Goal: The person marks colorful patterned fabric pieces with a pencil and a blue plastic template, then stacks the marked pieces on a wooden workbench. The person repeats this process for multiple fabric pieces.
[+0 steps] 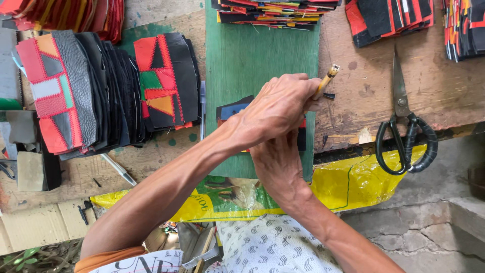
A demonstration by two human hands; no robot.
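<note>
Our left hand (275, 108) is clenched around a yellow-handled tool (327, 81), crossing over our right hand (277, 162), which presses down on a patchwork piece (232, 108); we cannot tell its grip. Both sit over the green board (252, 60) on the worktop (353, 91). Scissors (404, 126) lie to the right, stacked patchwork pieces (101, 86) to the left.

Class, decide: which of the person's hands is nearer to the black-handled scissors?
Right. The right hand lies left of the scissors, below the left hand, which sits about level with them but slightly farther.
</note>
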